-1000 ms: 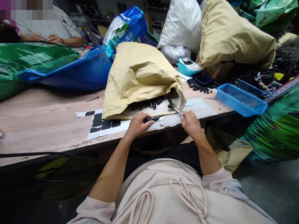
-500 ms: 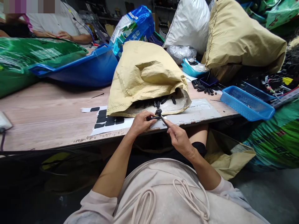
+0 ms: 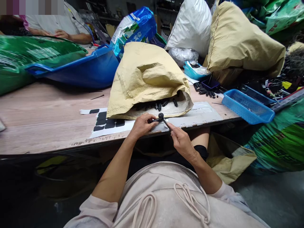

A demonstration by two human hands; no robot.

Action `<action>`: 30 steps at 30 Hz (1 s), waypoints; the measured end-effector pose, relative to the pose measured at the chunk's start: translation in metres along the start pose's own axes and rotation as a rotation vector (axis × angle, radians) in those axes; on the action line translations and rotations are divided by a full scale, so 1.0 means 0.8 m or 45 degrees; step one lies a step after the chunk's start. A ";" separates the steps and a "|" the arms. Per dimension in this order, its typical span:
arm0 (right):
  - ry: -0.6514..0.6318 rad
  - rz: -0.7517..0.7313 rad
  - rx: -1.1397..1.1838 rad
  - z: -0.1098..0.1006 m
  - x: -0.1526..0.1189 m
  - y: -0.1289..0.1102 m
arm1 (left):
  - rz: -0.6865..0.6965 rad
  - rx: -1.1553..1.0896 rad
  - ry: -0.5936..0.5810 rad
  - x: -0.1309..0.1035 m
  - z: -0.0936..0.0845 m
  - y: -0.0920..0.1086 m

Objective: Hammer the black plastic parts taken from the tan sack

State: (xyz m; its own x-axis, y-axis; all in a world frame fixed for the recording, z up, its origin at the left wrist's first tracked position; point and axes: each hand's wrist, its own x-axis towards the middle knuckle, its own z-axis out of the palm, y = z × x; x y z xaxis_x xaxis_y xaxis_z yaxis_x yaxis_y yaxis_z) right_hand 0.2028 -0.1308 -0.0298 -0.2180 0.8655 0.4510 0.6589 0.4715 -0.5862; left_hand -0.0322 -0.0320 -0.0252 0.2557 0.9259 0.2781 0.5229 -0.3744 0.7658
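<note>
Close to the table's front edge, my left hand (image 3: 142,125) is closed in a pinch on a slim black piece (image 3: 154,120). My right hand (image 3: 181,139) grips a thin dark rod (image 3: 167,123) that slants up to the left. A round black knob (image 3: 161,116) shows at the rod's upper end, where it meets the slim piece; whether the knob belongs to the rod I cannot tell. Just behind both hands lies a tan paper sack (image 3: 147,76), its mouth facing me, with several small black parts (image 3: 159,106) inside. A grey-white strip (image 3: 194,117) lies under the sack's mouth.
Black square pads on a white sheet (image 3: 92,134) lie left of the hands. A blue basin (image 3: 78,74) and green bag (image 3: 40,57) stand far left. At right are a blue basket (image 3: 248,106), loose black parts (image 3: 205,91) and a full tan sack (image 3: 244,41). A person sits across the table.
The view has shifted slightly, so the table's things sit a little further left. Both hands keep nearly the same pose and hold.
</note>
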 end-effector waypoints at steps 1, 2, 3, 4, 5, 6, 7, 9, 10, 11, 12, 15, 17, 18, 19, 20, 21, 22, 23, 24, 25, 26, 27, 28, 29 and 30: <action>0.035 -0.013 -0.004 -0.003 0.002 0.002 | 0.001 0.006 -0.003 0.000 0.000 0.000; 0.068 -0.014 -0.032 -0.008 0.005 0.003 | 0.003 0.015 -0.005 0.000 0.000 0.000; 0.100 0.001 -0.088 -0.015 0.009 0.004 | 0.005 0.025 -0.005 0.000 0.000 0.000; 0.109 0.035 -0.170 -0.022 0.014 0.006 | 0.005 0.038 -0.004 0.000 0.001 0.000; 0.097 0.090 -0.276 -0.029 0.020 0.007 | 0.004 0.051 -0.003 0.000 0.001 0.000; 0.079 0.161 -0.402 -0.036 0.027 0.007 | 0.002 0.065 -0.004 0.001 0.002 0.000; 0.047 0.235 -0.531 -0.042 0.035 0.008 | 0.000 0.078 -0.007 0.002 0.002 -0.001; -0.008 0.337 -0.753 -0.049 0.048 0.010 | 0.000 0.103 -0.013 0.004 0.001 -0.001; -0.037 0.365 -0.838 -0.050 0.053 0.011 | 0.008 0.113 -0.014 0.004 0.000 0.000; -0.063 0.385 -0.903 -0.049 0.057 0.012 | 0.030 0.118 -0.012 0.003 -0.002 0.002; -0.085 0.400 -0.949 -0.047 0.060 0.014 | 0.074 0.117 -0.003 -0.001 -0.003 0.005; -0.110 0.431 -1.005 -0.040 0.060 0.017 | 0.337 0.062 0.038 -0.025 -0.002 0.018; -0.102 0.429 -1.005 -0.037 0.058 0.017 | 0.556 0.032 -0.041 -0.050 0.010 0.024; -0.101 0.426 -1.003 -0.036 0.058 0.017 | 0.637 0.038 -0.128 -0.063 0.020 0.025; -0.104 0.425 -1.002 -0.036 0.057 0.016 | 0.680 0.060 -0.234 -0.075 0.032 0.023; -0.110 0.425 -1.001 -0.037 0.057 0.015 | 0.670 0.098 -0.341 -0.086 0.045 0.019; -0.118 0.426 -1.002 -0.037 0.058 0.014 | 0.600 0.144 -0.436 -0.094 0.059 0.011; -0.129 0.428 -1.005 -0.038 0.058 0.013 | 0.471 0.194 -0.518 -0.100 0.073 0.002; -0.141 0.431 -1.008 -0.038 0.059 0.011 | 0.297 0.251 -0.588 -0.102 0.086 -0.010; -0.153 0.435 -1.012 -0.039 0.059 0.010 | 0.113 0.312 -0.646 -0.102 0.098 -0.022; -0.164 0.438 -1.016 -0.039 0.060 0.010 | -0.053 0.369 -0.691 -0.100 0.108 -0.034; -0.172 0.439 -1.018 -0.039 0.060 0.009 | -0.181 0.419 -0.723 -0.097 0.115 -0.045; -0.177 0.438 -1.020 -0.039 0.060 0.009 | -0.262 0.456 -0.745 -0.095 0.119 -0.054; -0.181 0.437 -1.021 -0.039 0.060 0.009 | -0.303 0.478 -0.761 -0.093 0.121 -0.059; -0.181 0.435 -1.021 -0.039 0.059 0.009 | -0.318 0.484 -0.776 -0.093 0.121 -0.061; -0.181 0.435 -1.022 -0.039 0.059 0.009 | -0.317 0.476 -0.794 -0.094 0.118 -0.058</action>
State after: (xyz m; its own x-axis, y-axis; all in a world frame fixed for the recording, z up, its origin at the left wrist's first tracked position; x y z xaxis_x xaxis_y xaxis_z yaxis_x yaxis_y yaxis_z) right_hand 0.2199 -0.0916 0.0082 0.0312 0.9754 0.2184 0.9995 -0.0319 -0.0001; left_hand 0.0010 -0.0885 -0.1366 0.4477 0.8269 -0.3402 0.8368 -0.2534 0.4853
